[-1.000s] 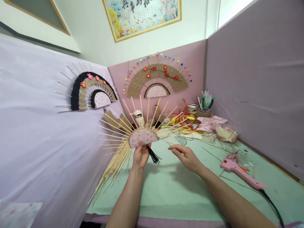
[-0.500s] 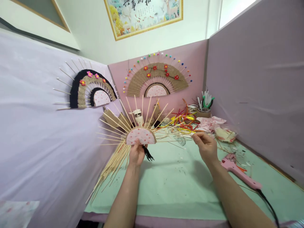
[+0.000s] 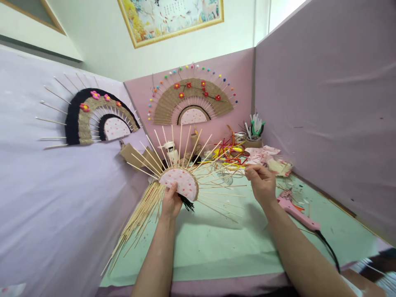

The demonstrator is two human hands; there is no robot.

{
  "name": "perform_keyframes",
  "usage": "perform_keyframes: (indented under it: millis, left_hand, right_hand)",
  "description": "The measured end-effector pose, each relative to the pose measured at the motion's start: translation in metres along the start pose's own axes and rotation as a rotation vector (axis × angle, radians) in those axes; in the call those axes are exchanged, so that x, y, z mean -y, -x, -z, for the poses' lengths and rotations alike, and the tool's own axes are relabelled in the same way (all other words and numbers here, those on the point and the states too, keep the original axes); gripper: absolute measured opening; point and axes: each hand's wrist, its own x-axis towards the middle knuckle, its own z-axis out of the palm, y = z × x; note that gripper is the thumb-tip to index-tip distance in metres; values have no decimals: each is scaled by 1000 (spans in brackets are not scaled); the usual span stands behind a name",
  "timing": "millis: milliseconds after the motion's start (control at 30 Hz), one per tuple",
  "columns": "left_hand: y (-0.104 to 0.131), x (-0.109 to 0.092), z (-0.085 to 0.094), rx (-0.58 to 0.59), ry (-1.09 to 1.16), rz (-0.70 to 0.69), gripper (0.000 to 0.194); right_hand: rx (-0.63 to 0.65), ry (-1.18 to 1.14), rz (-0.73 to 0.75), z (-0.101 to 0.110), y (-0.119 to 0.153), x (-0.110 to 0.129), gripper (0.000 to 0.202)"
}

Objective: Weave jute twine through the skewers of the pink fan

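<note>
My left hand [image 3: 172, 203] grips a half-round fan base [image 3: 181, 182] by its lower edge, thumb on the pink spotted front. Thin wooden sticks [image 3: 150, 156] radiate from its curved rim. A black tassel [image 3: 186, 203] hangs beside my left fingers. The base tilts down to the right, above the table. My right hand [image 3: 261, 183] is closed in a pinch near the outer tips of the right-hand sticks. What sits between its fingertips is too small to make out.
A pink glue gun [image 3: 298, 214] with a black cord lies at right. Loose sticks [image 3: 136, 227] are bundled at left. Coloured pipe cleaners [image 3: 230, 152], spotted cloth [image 3: 262, 154] and a tool pot [image 3: 253, 142] stand or lie behind. Finished fans [image 3: 193, 101] hang on the partitions.
The fan base has turned clockwise in my left hand, so its right-hand sticks now point lower. My right hand stays pinched near the stick tips. The camera view has shifted slightly right.
</note>
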Motion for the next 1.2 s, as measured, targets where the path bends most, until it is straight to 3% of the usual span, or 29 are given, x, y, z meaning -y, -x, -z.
perform_keyframes:
  millis: [167,433,633,767,933,1200]
  left_hand:
    - [-1,2,3,-2,-8,25,24]
    - [-1,0,1,2,3,-14,24]
    - [-3,-3,0,-9,23,-85,25]
    - [-3,-4,0,-26,44,-93,26]
    - [-4,-5,0,-25,63,-122,27]
    - [-4,-5,0,23,107,-177,23]
  right_hand:
    - [3,-22,-26,0,-1,0,15]
    - [98,134,-163,-4,-4,9,21]
    - [78,266,-86,-4,-3,5,22]
    - [133,338,-43,-4,-2,3,23]
    - [314,476,-31,-8,2,3,25]
    - [772,636,-49,-22,19,-1,28]
